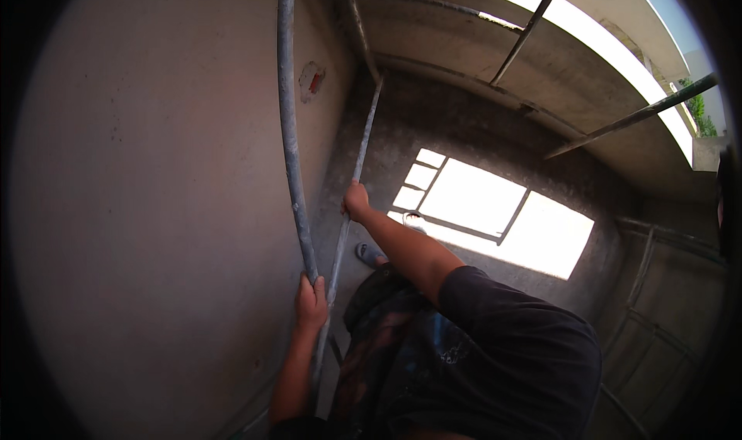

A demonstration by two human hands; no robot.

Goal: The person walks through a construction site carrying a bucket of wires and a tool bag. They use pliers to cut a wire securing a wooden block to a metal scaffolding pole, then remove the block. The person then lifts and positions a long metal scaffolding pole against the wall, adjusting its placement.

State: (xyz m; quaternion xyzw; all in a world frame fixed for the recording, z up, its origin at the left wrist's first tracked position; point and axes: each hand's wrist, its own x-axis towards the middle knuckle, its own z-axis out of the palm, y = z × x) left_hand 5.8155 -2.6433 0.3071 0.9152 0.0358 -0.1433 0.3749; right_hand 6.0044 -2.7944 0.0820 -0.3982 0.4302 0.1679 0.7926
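My left hand [311, 307] is closed round a grey, scuffed metal pole [287, 123] that runs up along the plastered wall. A bit farther out, my right hand [355, 201] grips a second metal pole [365, 142], its fingers wrapped round it. This second pole slants down past my left hand toward the lower edge, and its far end meets a corner of piping near the wall. Both poles look like parts of a scaffold frame, but how they join near my left hand is hidden.
A plain plastered wall [154, 208] fills the left side, with a small patched hole [312, 82] holding something red. Sunlight lies on the concrete floor [464, 104] beyond my feet in sandals [369, 253]. More metal tubing [641, 274] stands at right, and crossing bars [634, 119] span the upper right near a bright opening.
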